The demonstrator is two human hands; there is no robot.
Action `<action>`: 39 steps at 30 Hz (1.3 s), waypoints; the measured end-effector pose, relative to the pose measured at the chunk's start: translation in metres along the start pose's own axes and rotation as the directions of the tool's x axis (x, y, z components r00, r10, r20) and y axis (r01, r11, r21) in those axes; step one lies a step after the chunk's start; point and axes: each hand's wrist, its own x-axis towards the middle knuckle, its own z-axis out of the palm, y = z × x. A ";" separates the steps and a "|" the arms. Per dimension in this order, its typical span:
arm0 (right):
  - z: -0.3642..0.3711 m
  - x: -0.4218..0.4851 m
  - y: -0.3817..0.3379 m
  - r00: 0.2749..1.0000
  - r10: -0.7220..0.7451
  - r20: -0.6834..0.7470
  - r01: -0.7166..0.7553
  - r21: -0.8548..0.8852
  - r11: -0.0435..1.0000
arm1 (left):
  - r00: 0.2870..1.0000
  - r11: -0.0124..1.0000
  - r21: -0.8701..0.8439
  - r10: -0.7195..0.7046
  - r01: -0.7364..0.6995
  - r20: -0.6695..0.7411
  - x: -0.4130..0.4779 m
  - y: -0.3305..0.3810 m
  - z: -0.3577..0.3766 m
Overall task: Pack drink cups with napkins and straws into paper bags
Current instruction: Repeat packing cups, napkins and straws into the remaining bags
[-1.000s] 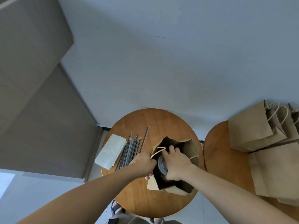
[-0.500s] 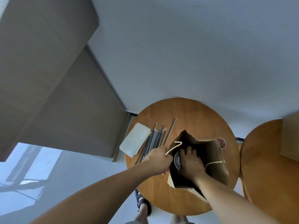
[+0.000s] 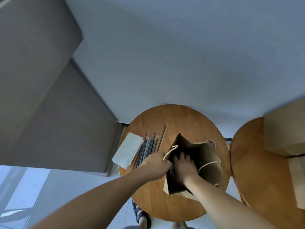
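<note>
An open brown paper bag [image 3: 206, 156] stands on a round wooden table [image 3: 178, 119]. My left hand [image 3: 155, 164] grips the bag's left rim beside its cord handle. My right hand [image 3: 184, 164] reaches down into the bag and holds a drink cup [image 3: 171, 170], of which only a dark lid edge shows. A stack of white napkins [image 3: 127, 150] and several wrapped black straws [image 3: 148, 149] lie on the table's left part.
A small round printed sticker or lid [image 3: 211, 142] lies behind the bag. A second round table [image 3: 257, 171] at the right carries more brown paper bags [image 3: 283, 129]. A sandalled foot [image 3: 142, 217] shows below the table. A grey wall and a cabinet stand behind.
My right hand has sunk deeper into the bag with the cup. The view has shifted left, so the bags on the right table have slid to the frame's edge.
</note>
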 end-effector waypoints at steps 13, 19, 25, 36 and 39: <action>-0.163 -0.095 0.041 0.955 -0.081 -0.285 0.107 0.078 0.991 | 0.913 0.981 0.052 0.154 -0.187 0.377 0.003 -0.001 -0.046; -0.170 -0.051 -0.017 0.900 -0.055 -0.433 0.182 0.259 0.949 | 0.992 0.995 -0.006 0.097 -0.097 -0.079 -0.001 -0.028 -0.093; -0.128 0.012 -0.102 0.984 -0.036 -0.172 0.121 0.513 0.850 | 0.985 0.993 -0.052 -0.108 0.101 -0.135 0.007 -0.095 -0.114; -0.032 0.095 -0.162 0.993 0.086 0.081 -0.117 0.664 0.739 | 0.960 0.967 -0.070 -0.251 0.244 -0.126 0.054 -0.180 -0.101; -0.012 0.112 -0.176 0.991 0.085 0.108 -0.136 0.695 0.706 | 0.940 0.947 -0.112 -0.314 0.301 -0.136 0.063 -0.199 -0.095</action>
